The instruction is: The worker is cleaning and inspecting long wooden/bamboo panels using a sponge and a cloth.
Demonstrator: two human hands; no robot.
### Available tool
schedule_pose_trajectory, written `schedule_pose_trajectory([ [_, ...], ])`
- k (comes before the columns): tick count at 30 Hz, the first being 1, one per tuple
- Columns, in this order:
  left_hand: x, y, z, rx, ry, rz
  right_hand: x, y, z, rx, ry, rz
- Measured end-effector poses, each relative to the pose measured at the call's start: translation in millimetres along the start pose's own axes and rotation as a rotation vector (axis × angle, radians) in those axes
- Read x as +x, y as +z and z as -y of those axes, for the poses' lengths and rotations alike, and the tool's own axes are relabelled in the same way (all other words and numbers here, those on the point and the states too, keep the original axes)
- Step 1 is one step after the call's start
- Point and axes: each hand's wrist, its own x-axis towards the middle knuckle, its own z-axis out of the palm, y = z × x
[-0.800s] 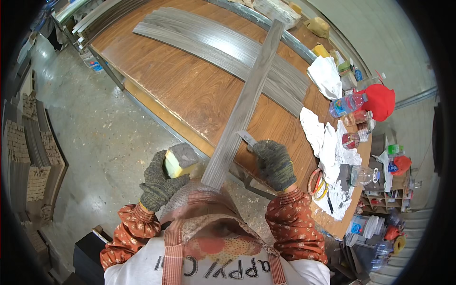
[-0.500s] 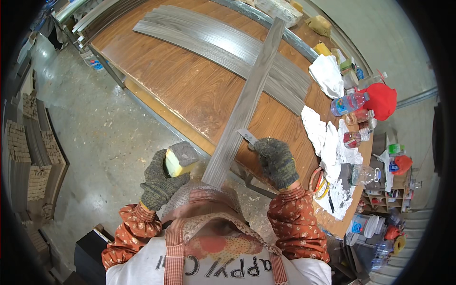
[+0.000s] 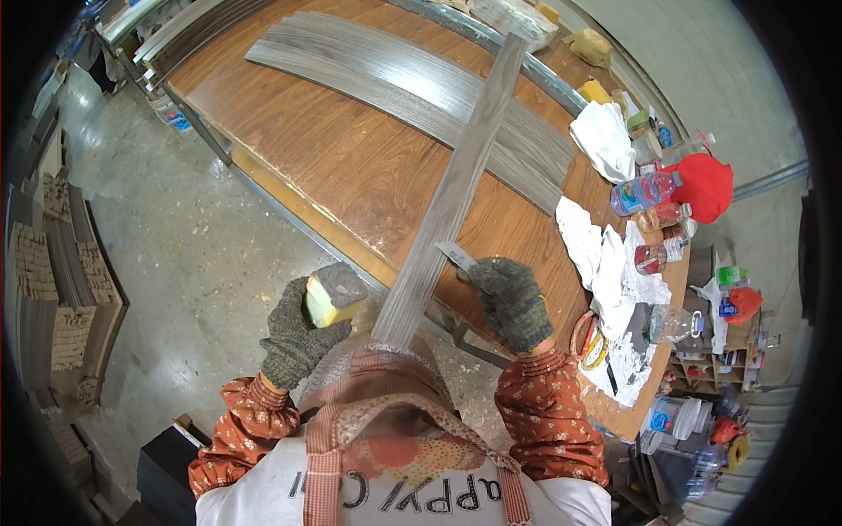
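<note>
Long grey plank (image 3: 456, 188): lies slantwise across the wooden tabletop (image 3: 351, 167), near end jutting over the front edge toward the person's chest, far end crossing a stack of curved grey planks (image 3: 421, 88).
Scraper blade (image 3: 456, 256): flat against the plank's right edge, gripped by the gloved right hand (image 3: 513, 302), fingers closed round its handle.
Yellow sponge block (image 3: 331, 296) with grey top: clasped in the gloved left hand (image 3: 294, 333), held off the tabletop, left of the plank.
White rags (image 3: 605, 140), plastic bottles (image 3: 645, 191), red cap (image 3: 706, 186): along the tabletop's right side.
</note>
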Motion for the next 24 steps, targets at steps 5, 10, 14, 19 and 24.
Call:
schedule_pose_trajectory([
  [5,0,1,-1,-0.037,-0.002,0.017,-2,5,-3,0.047,-0.017,-0.06],
  [10,0,1,-1,-0.009,-0.016,0.022,-2,3,-6,0.058,0.016,-0.043],
  [14,-2,4,1,-0.059,-0.009,0.016,2,4,-4,-0.055,0.016,0.039],
  [19,-1,2,-2,-0.05,-0.019,0.026,4,-6,-1,0.059,0.103,0.014],
  [24,-3,7,1,-0.073,-0.001,0.012,24,-8,-10,-0.23,0.071,0.048],
])
